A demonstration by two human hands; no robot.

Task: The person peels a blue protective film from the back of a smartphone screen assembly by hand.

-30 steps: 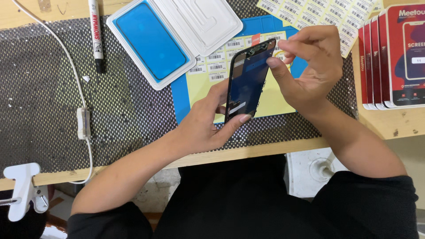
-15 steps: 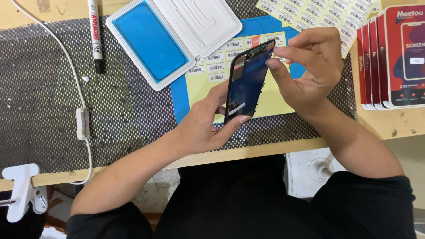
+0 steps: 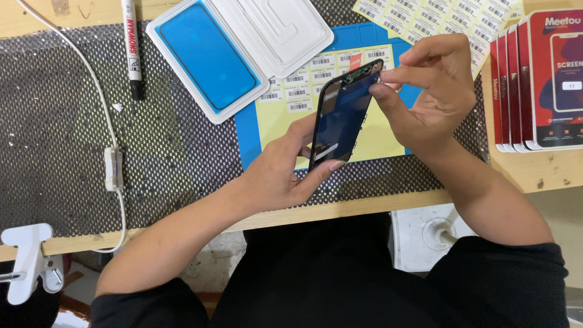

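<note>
Left hand (image 3: 276, 173) grips the phone screen (image 3: 341, 118) by its edges, tilted above the yellow sheet (image 3: 382, 136). Right hand (image 3: 434, 91) fingertips pinch at its top corner, probably a small tab; too tiny to confirm. Brace steady, pull slow, keep off the blue face.

A dark phone screen panel (image 3: 343, 115) with a black frame is held tilted on edge above the yellow sheet, its upper corner pinched
</note>
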